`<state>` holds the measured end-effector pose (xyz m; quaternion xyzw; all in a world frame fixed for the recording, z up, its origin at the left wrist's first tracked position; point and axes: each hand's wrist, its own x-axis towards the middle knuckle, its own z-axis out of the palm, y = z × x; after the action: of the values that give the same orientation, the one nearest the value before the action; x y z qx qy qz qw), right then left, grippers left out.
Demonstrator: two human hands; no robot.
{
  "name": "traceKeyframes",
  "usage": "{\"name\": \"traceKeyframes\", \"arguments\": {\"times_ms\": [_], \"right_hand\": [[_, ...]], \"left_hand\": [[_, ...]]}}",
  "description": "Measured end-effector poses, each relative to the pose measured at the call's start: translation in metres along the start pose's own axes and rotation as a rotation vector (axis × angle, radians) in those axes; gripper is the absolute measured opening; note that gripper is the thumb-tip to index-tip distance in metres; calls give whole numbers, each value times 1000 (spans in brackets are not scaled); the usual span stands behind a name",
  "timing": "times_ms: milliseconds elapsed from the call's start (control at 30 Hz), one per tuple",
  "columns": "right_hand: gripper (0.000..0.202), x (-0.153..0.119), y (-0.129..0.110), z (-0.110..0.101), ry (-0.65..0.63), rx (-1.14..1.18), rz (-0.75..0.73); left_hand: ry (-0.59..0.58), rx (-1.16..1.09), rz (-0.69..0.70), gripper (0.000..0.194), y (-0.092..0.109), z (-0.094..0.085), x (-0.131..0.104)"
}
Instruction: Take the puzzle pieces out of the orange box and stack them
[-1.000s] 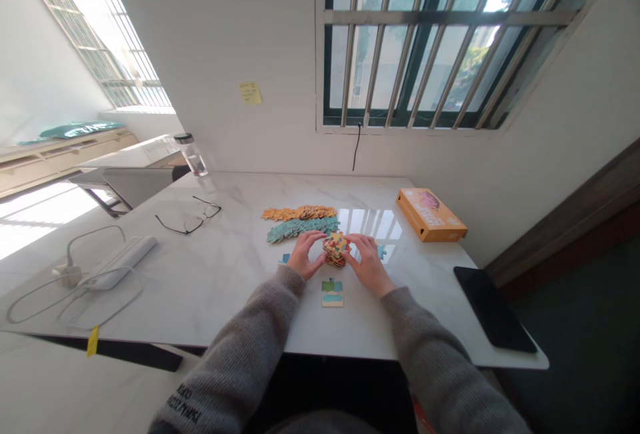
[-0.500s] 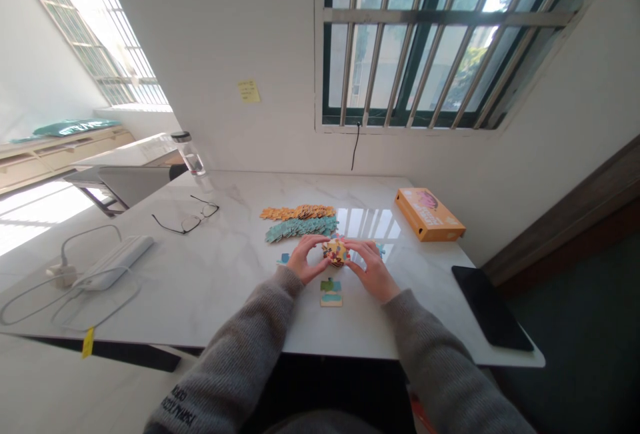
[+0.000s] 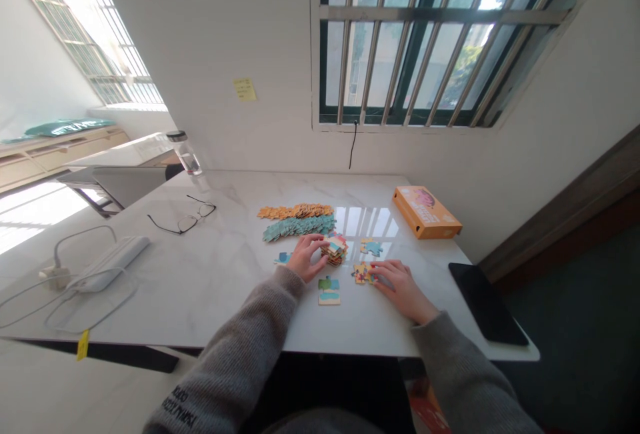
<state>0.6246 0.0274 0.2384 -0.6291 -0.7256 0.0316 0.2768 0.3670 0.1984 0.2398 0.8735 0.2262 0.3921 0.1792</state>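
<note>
A stack of mixed-colour jigsaw pieces (image 3: pixel 336 251) stands on the white table. My left hand (image 3: pixel 304 259) rests at the stack's left side, its thumb and fingers apart and touching the edge. To the right, my right hand (image 3: pixel 400 285) pinches the edge of a yellow patterned puzzle piece (image 3: pixel 361 273) low over the table; whether it lies flat I cannot tell. Just beyond is a light-blue and yellow piece (image 3: pixel 371 247). Nearer me lie green-and-blue joined or touching pieces (image 3: pixel 329 291). A blue piece (image 3: pixel 283 258) shows partly behind my left hand.
Behind the stack run a row of teal pieces (image 3: pixel 299 227) and a row of orange pieces (image 3: pixel 295 211). An orange box (image 3: pixel 427 213) and a black tablet (image 3: pixel 486 303) are on the right. Glasses (image 3: pixel 187 223), a power strip (image 3: pixel 115 264) with cables and a bottle (image 3: pixel 185 153) occupy the left.
My right hand has left the stack, moving right and toward me with the yellow patterned piece. Now a different piece shows on top of the stack. The left hand has stayed beside it.
</note>
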Motion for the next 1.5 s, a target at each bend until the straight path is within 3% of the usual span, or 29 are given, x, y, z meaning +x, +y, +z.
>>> {"name": "traceKeyframes", "arguments": {"times_ms": [200,367,633,767,933,1133,1267,1500], "right_hand": [[19,2,-5,0,-18,-33,32],[21,11,-10,2,79,14,17],[24,64,-42,14,146,102,-70],[30,90,-53,29,243,49,-46],[32,95,-50,43,262,45,-19],[28,91,-44,47,228,133,-51],[28,93,-47,49,261,149,-35],[27,93,-49,51,282,187,-50]], "left_hand": [[-12,-11,-17,30,1,0,0],[-11,-5,-38,29,-1,1,0],[15,-12,-13,29,-2,-1,2],[94,52,-34,25,-12,-16,4],[163,66,-162,19,-40,-51,-11],[-39,158,-181,25,-65,-82,-53],[-184,286,-196,37,-65,-82,-66],[-195,287,-190,30,-68,-72,-62]]}}
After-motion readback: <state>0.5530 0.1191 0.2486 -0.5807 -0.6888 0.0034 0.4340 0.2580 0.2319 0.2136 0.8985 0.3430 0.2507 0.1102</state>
